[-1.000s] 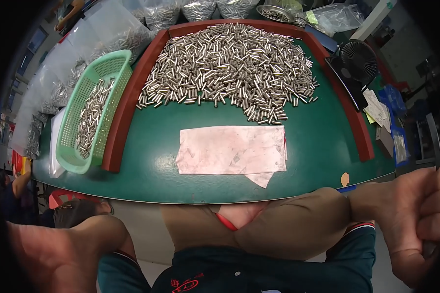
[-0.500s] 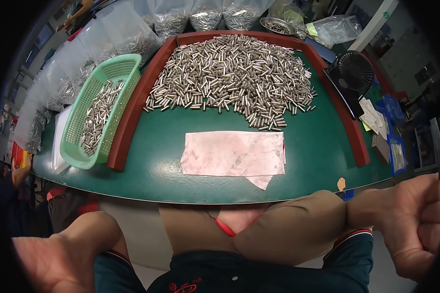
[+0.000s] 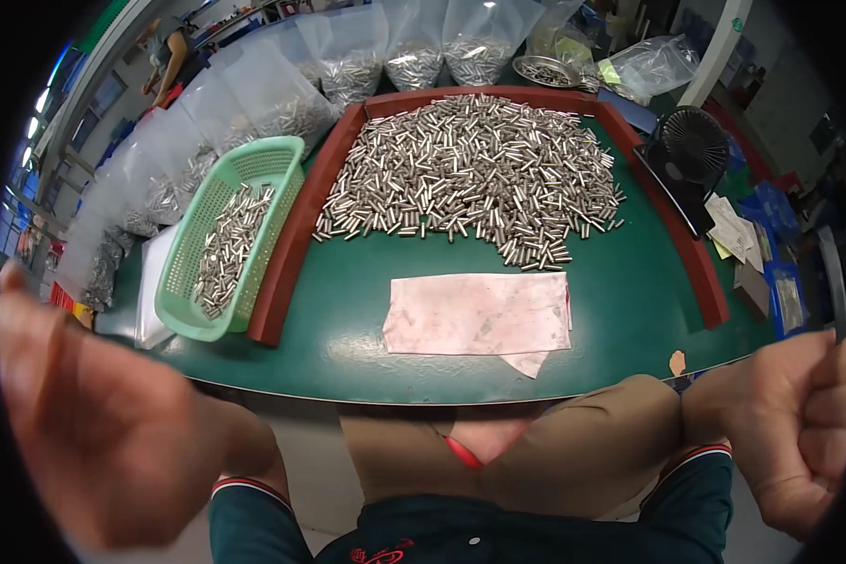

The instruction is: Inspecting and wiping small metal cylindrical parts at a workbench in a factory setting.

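Note:
My left hand (image 3: pixel 113 423) is raised at the left rim, smeared by motion. Its fingers run into the dark border, so their pose is unclear. My right hand (image 3: pixel 799 423) is up at the right rim with its fingers curled in. Whatever they grip, if anything, is cut off by the edge. Both hands are apart from the table things. A heap of small shiny metal pins (image 3: pixel 470 174) lies on the green table (image 3: pixel 348 310). In front of it rests a stained pale pink cloth (image 3: pixel 479 315). Left of the heap stands a green perforated basket (image 3: pixel 287 169) with more pins.
Dark red wooden rails (image 3: pixel 287 291) frame the heap on three sides. Clear plastic bags (image 3: pixel 348 47) of metal parts line the back and left. A small black fan (image 3: pixel 691 146) and some papers (image 3: pixel 733 230) are at the right. Another person (image 3: pixel 169 56) is far back left.
The view has shifted, so the table things appear lower and further right. My left hand has risen with its fingers turned upward. My right hand stays at the right rim, fingers still curled.

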Demonstrator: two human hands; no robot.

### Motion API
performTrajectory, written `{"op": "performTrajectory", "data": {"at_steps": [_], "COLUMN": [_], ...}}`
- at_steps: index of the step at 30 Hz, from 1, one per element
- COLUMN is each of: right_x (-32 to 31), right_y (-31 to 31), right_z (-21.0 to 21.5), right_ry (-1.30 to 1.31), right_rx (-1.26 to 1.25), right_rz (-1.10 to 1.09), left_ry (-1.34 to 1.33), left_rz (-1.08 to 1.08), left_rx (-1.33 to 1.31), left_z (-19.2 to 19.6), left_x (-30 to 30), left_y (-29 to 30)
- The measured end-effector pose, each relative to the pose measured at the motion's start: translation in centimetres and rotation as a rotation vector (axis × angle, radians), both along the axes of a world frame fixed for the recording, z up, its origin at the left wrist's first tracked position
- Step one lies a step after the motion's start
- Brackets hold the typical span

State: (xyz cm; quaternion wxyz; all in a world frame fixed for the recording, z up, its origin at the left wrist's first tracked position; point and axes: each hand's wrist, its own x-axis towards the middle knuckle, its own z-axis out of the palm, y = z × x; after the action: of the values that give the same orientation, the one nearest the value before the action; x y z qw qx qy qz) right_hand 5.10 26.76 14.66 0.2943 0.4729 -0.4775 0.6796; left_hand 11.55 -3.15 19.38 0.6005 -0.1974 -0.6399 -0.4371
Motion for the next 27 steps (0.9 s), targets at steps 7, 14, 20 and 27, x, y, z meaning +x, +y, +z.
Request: {"op": "performTrajectory", "data": {"at_steps": [7, 14, 20, 27], "right_x": [-5.6, -8.5, -7.6, -7.0], "right_y": [-4.7, -7.6, -7.1, -7.2], "right_z": [-3.7, -10.4, -12.9, -12.7], "right_ry": [-0.466, -0.899, -0.930, -0.981], "right_rx": [-0.071, -0.203, -0.147, -0.100], "right_rz": [0.258, 0.254, 0.314, 0.455], "left_ry": [-0.717, -0.698, -0.766, -0.728], "left_rz": [-0.242, -0.144, -0.059, -0.109], "left_rx": [-0.365, -0.880, -0.904, -0.670], "left_z": [-14.1, -18.4, -18.9, -19.4], "left_x": [-12.3, -15.6, -14.7, -14.5], "left_y": [3.6, 6.8, 5.8, 3.9]}}
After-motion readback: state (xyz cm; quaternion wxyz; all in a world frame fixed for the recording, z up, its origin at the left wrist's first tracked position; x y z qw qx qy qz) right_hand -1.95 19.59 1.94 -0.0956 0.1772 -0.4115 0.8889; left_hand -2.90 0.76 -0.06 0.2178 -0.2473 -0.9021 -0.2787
